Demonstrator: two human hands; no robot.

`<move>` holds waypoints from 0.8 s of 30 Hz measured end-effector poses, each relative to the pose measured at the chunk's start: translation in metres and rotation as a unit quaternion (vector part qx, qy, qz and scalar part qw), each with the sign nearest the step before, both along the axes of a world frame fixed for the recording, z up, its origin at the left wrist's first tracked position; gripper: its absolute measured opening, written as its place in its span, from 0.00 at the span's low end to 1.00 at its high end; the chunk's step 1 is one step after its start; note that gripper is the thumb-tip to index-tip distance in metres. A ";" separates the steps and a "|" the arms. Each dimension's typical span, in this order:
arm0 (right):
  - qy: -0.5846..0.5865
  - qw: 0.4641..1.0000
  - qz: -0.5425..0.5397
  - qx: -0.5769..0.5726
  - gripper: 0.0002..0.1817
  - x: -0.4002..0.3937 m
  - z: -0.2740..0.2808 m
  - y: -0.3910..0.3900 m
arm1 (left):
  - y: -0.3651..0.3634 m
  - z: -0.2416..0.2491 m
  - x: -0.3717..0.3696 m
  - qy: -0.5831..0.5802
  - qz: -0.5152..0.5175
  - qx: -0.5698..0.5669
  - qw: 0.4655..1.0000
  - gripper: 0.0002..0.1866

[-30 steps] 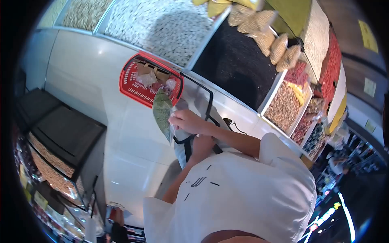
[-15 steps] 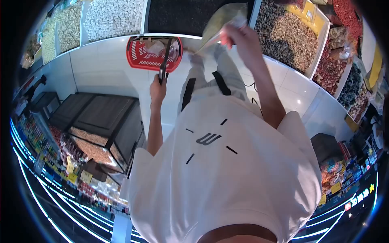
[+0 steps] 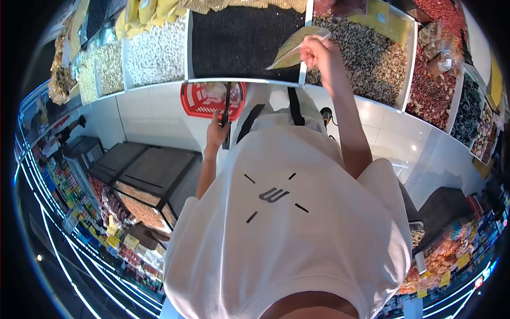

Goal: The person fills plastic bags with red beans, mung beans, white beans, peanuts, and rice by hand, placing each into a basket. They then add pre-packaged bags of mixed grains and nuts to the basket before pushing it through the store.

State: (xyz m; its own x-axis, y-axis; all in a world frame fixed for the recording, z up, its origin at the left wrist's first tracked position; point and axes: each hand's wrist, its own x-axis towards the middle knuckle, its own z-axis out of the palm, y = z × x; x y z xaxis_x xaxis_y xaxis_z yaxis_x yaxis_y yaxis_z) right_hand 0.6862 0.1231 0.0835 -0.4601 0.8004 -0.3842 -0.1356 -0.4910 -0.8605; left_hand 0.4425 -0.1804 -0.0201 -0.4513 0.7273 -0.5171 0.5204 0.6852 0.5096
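My left hand (image 3: 215, 134) is closed around the black handle (image 3: 227, 109) of a red shopping basket (image 3: 195, 109). The basket hangs at the counter's front, its far side hidden by the counter edge, and something in clear plastic lies inside. My right hand (image 3: 317, 55) is closed on one end of a see-through plastic bag (image 3: 291, 49) with a yellowish-green look. The bag is stretched out to the left, over the right part of a bin of black grains (image 3: 239, 45). White dividers separate this bin from its neighbours.
White pieces (image 3: 156, 56) fill the bin on the left, and dark mottled dried goods (image 3: 366, 58) the one on the right. Yellow bags (image 3: 141, 18) lie along the back. Behind me on the left stands a dark-lidded display case (image 3: 149, 165); another dark stand (image 3: 446, 212) is behind right.
The view has tilted forward, showing more of the counter. My right hand has brought the bag farther over the black grains. The basket now sits partly behind the counter edge.
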 end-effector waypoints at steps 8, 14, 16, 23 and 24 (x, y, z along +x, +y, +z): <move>0.057 0.992 -0.052 -0.100 0.11 -0.058 -0.040 0.037 | 0.007 -0.017 -0.039 -0.024 -0.085 0.049 0.995 0.18; 0.060 0.980 -0.103 -0.158 0.09 -0.093 -0.108 0.072 | 0.077 0.095 -0.039 -0.257 -0.078 0.065 0.961 0.18; 0.052 0.977 -0.159 -0.132 0.09 -0.108 -0.102 0.079 | 0.092 0.137 -0.048 -0.238 -0.180 0.038 0.954 0.19; -0.176 0.975 0.052 0.126 0.13 -0.096 -0.059 0.022 | 0.092 0.143 -0.069 -0.107 -0.355 -0.005 0.929 0.24; -0.225 0.944 0.127 0.205 0.15 -0.084 -0.064 0.004 | 0.092 0.140 -0.064 -0.110 -0.355 -0.001 0.928 0.24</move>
State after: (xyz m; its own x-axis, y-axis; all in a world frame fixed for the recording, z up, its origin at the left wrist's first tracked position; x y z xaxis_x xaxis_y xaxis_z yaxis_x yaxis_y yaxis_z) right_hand 0.6026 0.1267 0.0191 -0.5212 0.8102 -0.2683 0.3661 -0.0718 -0.9278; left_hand 0.3785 -0.0888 0.1200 0.2586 0.8003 -0.5409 0.7248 0.2094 0.6564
